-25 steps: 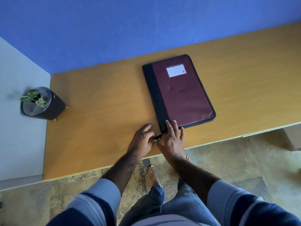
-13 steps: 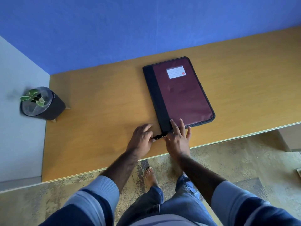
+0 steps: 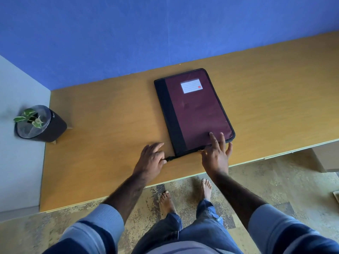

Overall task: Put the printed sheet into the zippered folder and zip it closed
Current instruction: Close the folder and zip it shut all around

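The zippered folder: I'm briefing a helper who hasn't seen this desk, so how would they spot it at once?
On the long wooden table against the blue wall, look right of centre near the front edge. The zippered folder lies flat there, maroon with a black spine strip and a white label, unlike the dark potted plant at the table's far left end.
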`<action>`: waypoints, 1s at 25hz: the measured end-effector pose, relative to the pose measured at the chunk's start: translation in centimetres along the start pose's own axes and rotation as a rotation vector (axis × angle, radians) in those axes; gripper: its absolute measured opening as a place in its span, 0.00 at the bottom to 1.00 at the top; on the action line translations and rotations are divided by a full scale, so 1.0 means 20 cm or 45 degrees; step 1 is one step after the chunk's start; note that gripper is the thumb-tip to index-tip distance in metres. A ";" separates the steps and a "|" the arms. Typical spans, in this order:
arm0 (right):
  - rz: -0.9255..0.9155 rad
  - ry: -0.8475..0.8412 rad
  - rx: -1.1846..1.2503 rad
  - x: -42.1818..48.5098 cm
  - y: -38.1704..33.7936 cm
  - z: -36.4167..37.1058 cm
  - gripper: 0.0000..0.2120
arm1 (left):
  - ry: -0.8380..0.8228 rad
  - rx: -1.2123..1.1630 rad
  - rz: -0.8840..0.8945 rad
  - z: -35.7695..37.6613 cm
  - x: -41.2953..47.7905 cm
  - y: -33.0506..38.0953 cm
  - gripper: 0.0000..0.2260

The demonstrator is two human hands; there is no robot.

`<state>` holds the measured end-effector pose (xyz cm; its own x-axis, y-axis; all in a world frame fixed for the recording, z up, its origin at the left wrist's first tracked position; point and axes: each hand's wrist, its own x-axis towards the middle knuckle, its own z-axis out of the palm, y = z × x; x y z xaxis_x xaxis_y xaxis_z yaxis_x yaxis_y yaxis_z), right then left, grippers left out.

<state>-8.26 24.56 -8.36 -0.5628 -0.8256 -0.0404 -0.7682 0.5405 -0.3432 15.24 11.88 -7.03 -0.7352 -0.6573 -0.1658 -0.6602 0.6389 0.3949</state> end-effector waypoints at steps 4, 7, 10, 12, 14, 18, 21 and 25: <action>0.029 0.025 -0.048 0.07 0.16 -0.06 0.05 | 0.000 0.037 -0.016 -0.01 0.01 0.01 0.08; 0.059 0.054 -0.049 0.11 0.28 -0.11 0.03 | -0.004 0.066 -0.042 -0.02 0.01 0.02 0.08; 0.091 0.029 -0.084 0.15 0.40 -0.15 0.03 | 0.020 0.091 -0.062 -0.03 0.01 0.05 0.07; 0.102 0.023 -0.106 0.19 0.47 -0.19 0.05 | 0.020 0.123 -0.111 -0.03 0.00 0.07 0.07; 0.055 0.008 -0.137 0.23 0.53 -0.23 0.06 | 0.011 0.166 -0.181 -0.04 -0.01 0.07 0.06; -0.089 -0.027 -0.131 0.30 0.56 -0.26 0.09 | 0.070 0.298 -0.328 -0.04 -0.04 0.13 0.05; -0.176 -0.033 -0.096 0.32 0.61 -0.25 0.09 | 0.265 0.355 -0.354 -0.01 0.03 0.28 0.12; -0.279 -0.066 -0.063 0.35 0.66 -0.24 0.08 | 0.158 0.394 -0.201 0.10 0.33 0.63 0.37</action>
<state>-23.81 26.64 -8.56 -0.3652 -0.9308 -0.0187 -0.8851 0.3533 -0.3030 1.86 16.34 -4.94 -0.6088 -0.7888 -0.0848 -0.7933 0.6039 0.0776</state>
